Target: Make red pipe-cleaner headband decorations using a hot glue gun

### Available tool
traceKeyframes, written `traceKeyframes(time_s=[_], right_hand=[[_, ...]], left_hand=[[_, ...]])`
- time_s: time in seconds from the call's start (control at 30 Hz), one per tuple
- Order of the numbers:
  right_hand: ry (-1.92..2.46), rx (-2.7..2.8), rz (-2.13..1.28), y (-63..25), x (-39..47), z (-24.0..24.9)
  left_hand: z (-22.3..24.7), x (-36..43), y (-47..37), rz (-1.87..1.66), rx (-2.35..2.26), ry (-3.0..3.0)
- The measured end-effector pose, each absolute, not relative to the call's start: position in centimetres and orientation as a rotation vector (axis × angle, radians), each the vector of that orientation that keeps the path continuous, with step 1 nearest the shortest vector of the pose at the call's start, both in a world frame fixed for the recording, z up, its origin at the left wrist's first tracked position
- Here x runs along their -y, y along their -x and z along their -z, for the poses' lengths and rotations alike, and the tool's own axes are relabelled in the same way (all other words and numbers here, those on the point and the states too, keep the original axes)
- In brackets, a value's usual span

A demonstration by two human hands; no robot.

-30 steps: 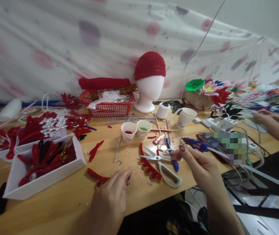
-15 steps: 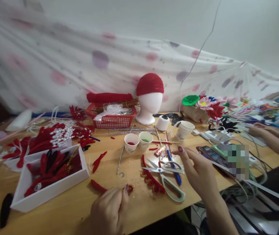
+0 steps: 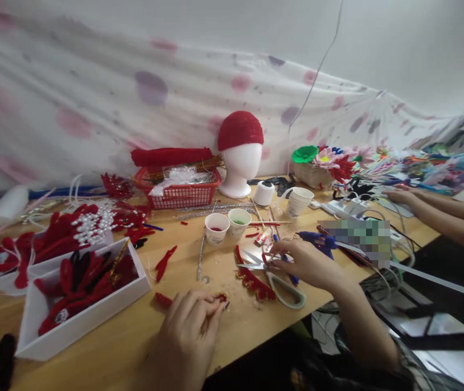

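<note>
My left hand point(image 3: 193, 326) is closed in a pinch near the table's front, holding a curved red strip point(image 3: 162, 300) with gold trim at its end. Farther right, my right hand point(image 3: 309, 266) has its curled fingers at the upper handle of the scissors point(image 3: 286, 290), partly covering it. The scissor blades lie open across a red, scalloped piece with gold edging point(image 3: 256, 285). Just behind my right hand is a blue glue gun point(image 3: 323, 243) with a long white stick running to the right. A blue pen lies half hidden under my right hand.
A white box point(image 3: 89, 309) of red and black pieces stands left. Behind are two cups of beads point(image 3: 216, 228), a red basket point(image 3: 183, 195), a foam head point(image 3: 240, 163) in a red cap and another cup point(image 3: 299, 201). Another person's arms point(image 3: 443, 209) reach in at right.
My right hand has moved left onto the scissors' handle, and the blue glue gun has come into sight behind it. The fingers of my left hand have turned, still on the red strip.
</note>
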State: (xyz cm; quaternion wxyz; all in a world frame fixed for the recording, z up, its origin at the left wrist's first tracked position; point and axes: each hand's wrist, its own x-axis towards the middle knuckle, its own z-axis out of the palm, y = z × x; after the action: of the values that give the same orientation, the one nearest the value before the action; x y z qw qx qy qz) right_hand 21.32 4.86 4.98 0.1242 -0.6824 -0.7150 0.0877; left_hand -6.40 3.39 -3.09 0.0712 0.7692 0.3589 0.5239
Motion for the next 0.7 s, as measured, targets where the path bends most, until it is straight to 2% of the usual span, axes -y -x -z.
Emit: traceKeyframes(time_s=[0.2,0.37,0.7], right_hand=[[1.984,2.110,-0.307,-22.2,-3.4,-4.8],[2.038,2.045,-0.194,-23.1,-7.9,-5.3],[2.209,2.120,-0.067,-22.9,-14.2,-2.6]], left_hand=[[2.9,-2.8,6.2,-1.552,-1.106,-2.182],[2.6,-2.4,6.7,-1.416,-1.156,-2.139],[3.6,-3.3,7.2,-1.572,-0.907,-2.390]])
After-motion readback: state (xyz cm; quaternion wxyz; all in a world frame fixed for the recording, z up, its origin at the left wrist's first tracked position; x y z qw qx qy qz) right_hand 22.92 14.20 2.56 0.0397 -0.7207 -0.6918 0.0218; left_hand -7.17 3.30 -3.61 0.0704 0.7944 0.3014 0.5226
